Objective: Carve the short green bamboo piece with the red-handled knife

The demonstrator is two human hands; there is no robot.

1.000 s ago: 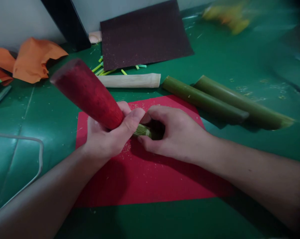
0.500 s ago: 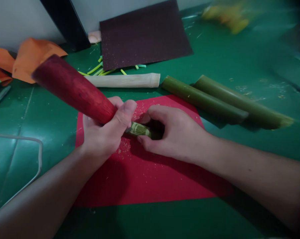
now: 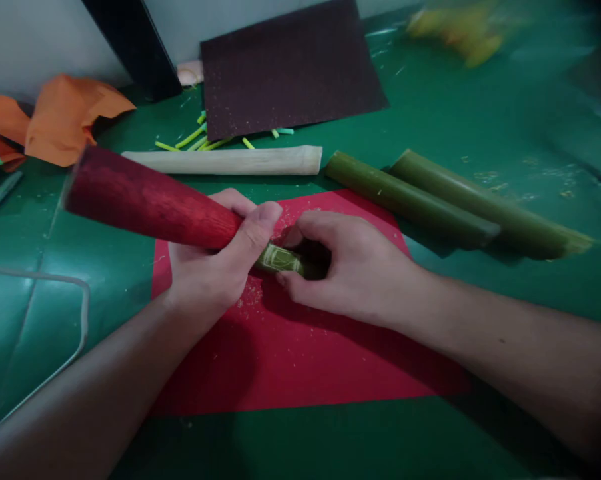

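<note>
My left hand (image 3: 220,253) is wrapped round the lower end of a carving tool with a thick red wooden handle (image 3: 150,197). The handle slants up to the left; the tool's tip is hidden behind my fingers. Under it lies a small green bamboo piece (image 3: 281,258) with pale lines cut into its surface. Thumb and fingers of my right hand (image 3: 353,270) grip this piece from the right, so its right part is in shadow. Both hands are over a red sheet (image 3: 300,360) sprinkled with fine shavings.
Two green bamboo lengths (image 3: 415,200) lie at the right, and a pale stick (image 3: 250,161) lies behind my hands. Farther back is a dark brown sheet (image 3: 290,73) beside thin yellow-green strips (image 3: 190,137). Orange paper (image 3: 65,120) and a white cable (image 3: 84,313) are at the left.
The red handle has tipped lower at its far end, lying flatter. My left hand has shifted slightly right. My right hand and the bamboo piece stay in place.
</note>
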